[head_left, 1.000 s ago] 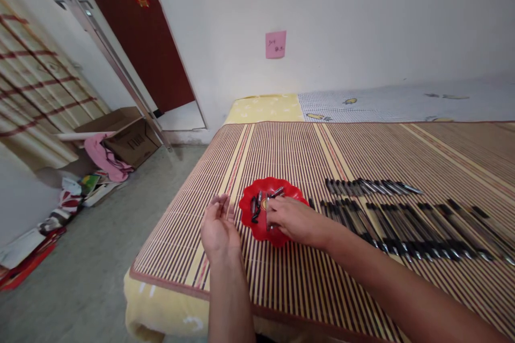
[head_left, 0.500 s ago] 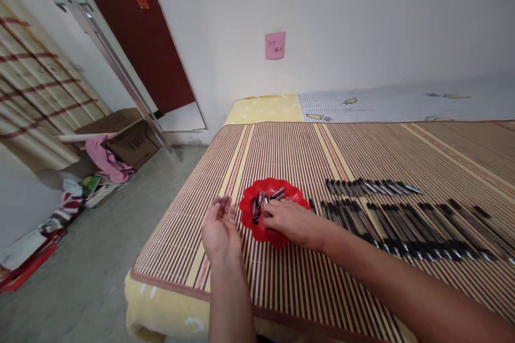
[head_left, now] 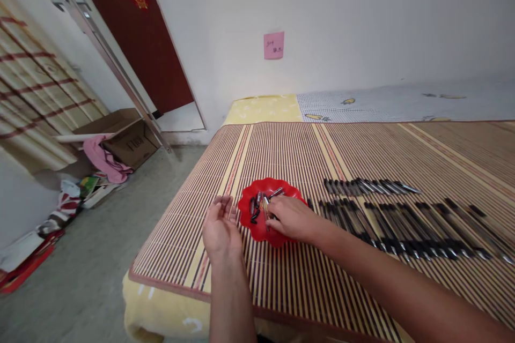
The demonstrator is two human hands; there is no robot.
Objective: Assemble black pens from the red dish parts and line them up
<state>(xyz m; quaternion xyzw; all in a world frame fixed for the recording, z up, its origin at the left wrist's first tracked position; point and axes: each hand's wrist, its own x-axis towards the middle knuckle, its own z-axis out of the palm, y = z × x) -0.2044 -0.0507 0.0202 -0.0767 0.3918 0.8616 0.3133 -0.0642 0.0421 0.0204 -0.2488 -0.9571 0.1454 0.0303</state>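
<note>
A red scalloped plastic dish sits on a striped bamboo mat and holds several small dark pen caps. My right hand lies over the dish's right half, fingertips pinched on a small clear-and-dark piece among the caps. My left hand hovers just left of the dish, palm up, fingers loosely curled and apart, with nothing visible in it. To the right of the dish lie rows of black pens, side by side on the mat.
The mat covers a bed with a yellow sheet at its corner; the bed's edge is near my left arm. On the floor to the left stand a cardboard box with pink cloth and scattered papers. A pink note is stuck on the wall.
My right hand has shifted slightly within the dish, its fingers drawing together on a small piece. My left hand has stayed in place.
</note>
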